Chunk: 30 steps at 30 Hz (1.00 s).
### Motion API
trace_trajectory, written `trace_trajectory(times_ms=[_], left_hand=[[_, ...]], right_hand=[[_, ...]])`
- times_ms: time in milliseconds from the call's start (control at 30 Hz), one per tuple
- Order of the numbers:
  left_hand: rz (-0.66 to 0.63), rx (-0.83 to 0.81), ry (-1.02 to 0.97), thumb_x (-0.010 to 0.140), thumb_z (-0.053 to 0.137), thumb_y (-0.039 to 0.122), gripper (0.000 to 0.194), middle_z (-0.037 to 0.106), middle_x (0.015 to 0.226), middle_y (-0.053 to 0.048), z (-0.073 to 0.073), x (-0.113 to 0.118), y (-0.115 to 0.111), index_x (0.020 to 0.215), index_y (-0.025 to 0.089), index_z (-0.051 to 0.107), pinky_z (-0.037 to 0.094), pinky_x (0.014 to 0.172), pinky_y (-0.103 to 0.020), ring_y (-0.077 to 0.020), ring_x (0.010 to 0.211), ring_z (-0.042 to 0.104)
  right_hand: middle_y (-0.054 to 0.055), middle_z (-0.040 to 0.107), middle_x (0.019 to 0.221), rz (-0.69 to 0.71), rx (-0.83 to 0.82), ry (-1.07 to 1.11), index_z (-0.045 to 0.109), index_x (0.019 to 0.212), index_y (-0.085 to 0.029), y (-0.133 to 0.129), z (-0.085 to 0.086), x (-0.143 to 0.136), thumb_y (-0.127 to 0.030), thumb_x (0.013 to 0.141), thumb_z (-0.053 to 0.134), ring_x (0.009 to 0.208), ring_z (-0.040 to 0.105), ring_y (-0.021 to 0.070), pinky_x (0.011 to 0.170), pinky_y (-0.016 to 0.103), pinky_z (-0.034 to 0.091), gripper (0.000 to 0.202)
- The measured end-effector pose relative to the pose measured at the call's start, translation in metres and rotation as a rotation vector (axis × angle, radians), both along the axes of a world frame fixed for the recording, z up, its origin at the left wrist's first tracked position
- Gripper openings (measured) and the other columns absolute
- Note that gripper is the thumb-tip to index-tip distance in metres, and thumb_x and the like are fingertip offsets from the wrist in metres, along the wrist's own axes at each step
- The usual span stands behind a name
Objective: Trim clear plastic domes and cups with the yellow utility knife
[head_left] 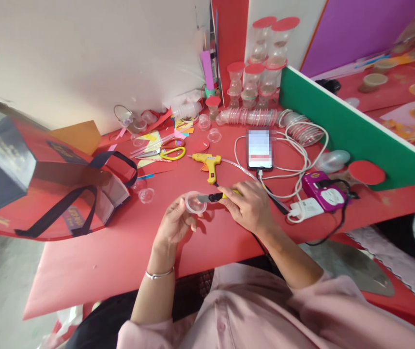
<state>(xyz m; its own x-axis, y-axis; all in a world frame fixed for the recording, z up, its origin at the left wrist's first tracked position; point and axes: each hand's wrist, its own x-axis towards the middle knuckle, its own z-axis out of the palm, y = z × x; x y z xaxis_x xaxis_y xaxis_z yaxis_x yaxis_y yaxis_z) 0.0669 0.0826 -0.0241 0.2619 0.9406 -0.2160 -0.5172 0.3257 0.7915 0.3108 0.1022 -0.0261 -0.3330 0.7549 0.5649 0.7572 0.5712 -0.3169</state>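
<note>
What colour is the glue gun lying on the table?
Yellow, with a dark trigger; the glue gun shows best in the head view.

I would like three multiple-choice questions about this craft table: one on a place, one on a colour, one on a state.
1. Where does the glue gun lie?
A. inside the bag
B. on the table, beyond the hands
C. on the phone

2. What colour are the scissors' handles?
A. yellow
B. green
C. black

3. What does the left hand hold?
A. nothing
B. a cable
C. a clear plastic cup

Answers: 1 B, it rests on the red table; 2 A, the loops are yellow; 3 C, its fingers grip the cup while the right hand puts a knife to it.
</note>
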Motion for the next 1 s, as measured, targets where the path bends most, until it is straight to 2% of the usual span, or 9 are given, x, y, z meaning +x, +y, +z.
trace_trajectory(times_ms=[133, 233, 300, 433, 567, 900, 1000], left_hand=[[0.050, 0.067, 0.029, 0.093, 0.068, 0.043, 0.039, 0.073, 0.096, -0.010, -0.001, -0.001, 0.001, 0.119, 0.014, 0.064, 0.050, 0.037, -0.017, -0.0143, 0.063, 0.068], [0.015, 0.060, 0.006, 0.090, 0.071, 0.044, 0.047, 0.071, 0.108, -0.014, 0.004, -0.002, 0.000, 0.125, 0.013, 0.063, 0.051, 0.040, -0.018, -0.0155, 0.072, 0.069], [-0.015, 0.042, -0.005, 0.085, 0.077, 0.039, 0.052, 0.070, 0.112, -0.014, 0.007, -0.003, 0.000, 0.128, 0.014, 0.062, 0.052, 0.042, -0.016, -0.0163, 0.078, 0.069], [-0.015, 0.018, 0.011, 0.082, 0.080, 0.028, 0.049, 0.072, 0.098, -0.009, 0.011, -0.004, -0.001, 0.126, 0.015, 0.065, 0.049, 0.040, -0.013, -0.0126, 0.070, 0.066], [-0.001, 0.047, 0.016, 0.081, 0.081, 0.032, 0.047, 0.072, 0.095, -0.010, 0.010, -0.005, -0.001, 0.121, 0.011, 0.068, 0.050, 0.037, -0.015, -0.0127, 0.065, 0.066], [-0.063, 0.014, -0.026, 0.083, 0.078, 0.040, 0.042, 0.074, 0.089, -0.010, 0.007, -0.009, -0.002, 0.112, 0.010, 0.073, 0.051, 0.035, -0.020, -0.0125, 0.052, 0.064], [-0.153, -0.021, -0.048, 0.087, 0.072, 0.046, 0.044, 0.073, 0.079, -0.010, 0.004, -0.009, -0.001, 0.109, 0.008, 0.073, 0.050, 0.034, -0.022, -0.0139, 0.046, 0.063]], right_hand=[[0.004, 0.068, 0.088, -0.002, 0.000, 0.008, 0.071, 0.124, -0.026, 0.000, -0.001, -0.001, -0.038, 0.098, 0.062, 0.084, 0.053, 0.0201, 0.081, 0.037, 0.032, 0.030], [0.004, 0.067, 0.088, -0.012, -0.004, 0.013, 0.071, 0.124, -0.026, 0.000, -0.003, -0.001, -0.038, 0.099, 0.061, 0.083, 0.053, 0.0198, 0.080, 0.037, 0.032, 0.030], [0.004, 0.068, 0.089, -0.018, -0.019, 0.017, 0.071, 0.124, -0.027, 0.000, -0.004, -0.001, -0.038, 0.099, 0.060, 0.084, 0.054, 0.0197, 0.080, 0.037, 0.032, 0.030], [0.004, 0.067, 0.089, -0.028, -0.027, 0.032, 0.070, 0.126, -0.027, -0.001, -0.003, -0.001, -0.038, 0.099, 0.061, 0.084, 0.054, 0.0199, 0.080, 0.037, 0.032, 0.030], [0.005, 0.068, 0.092, -0.015, -0.036, 0.033, 0.071, 0.125, -0.027, -0.002, -0.002, -0.001, -0.039, 0.099, 0.060, 0.086, 0.055, 0.0206, 0.082, 0.037, 0.034, 0.030], [0.005, 0.068, 0.093, -0.016, -0.002, 0.033, 0.068, 0.129, -0.029, -0.002, -0.004, 0.001, -0.039, 0.098, 0.062, 0.088, 0.054, 0.0213, 0.083, 0.039, 0.033, 0.033], [0.005, 0.068, 0.094, -0.030, -0.004, 0.027, 0.068, 0.129, -0.029, -0.001, -0.003, 0.001, -0.038, 0.098, 0.062, 0.088, 0.054, 0.0213, 0.083, 0.038, 0.033, 0.033]])
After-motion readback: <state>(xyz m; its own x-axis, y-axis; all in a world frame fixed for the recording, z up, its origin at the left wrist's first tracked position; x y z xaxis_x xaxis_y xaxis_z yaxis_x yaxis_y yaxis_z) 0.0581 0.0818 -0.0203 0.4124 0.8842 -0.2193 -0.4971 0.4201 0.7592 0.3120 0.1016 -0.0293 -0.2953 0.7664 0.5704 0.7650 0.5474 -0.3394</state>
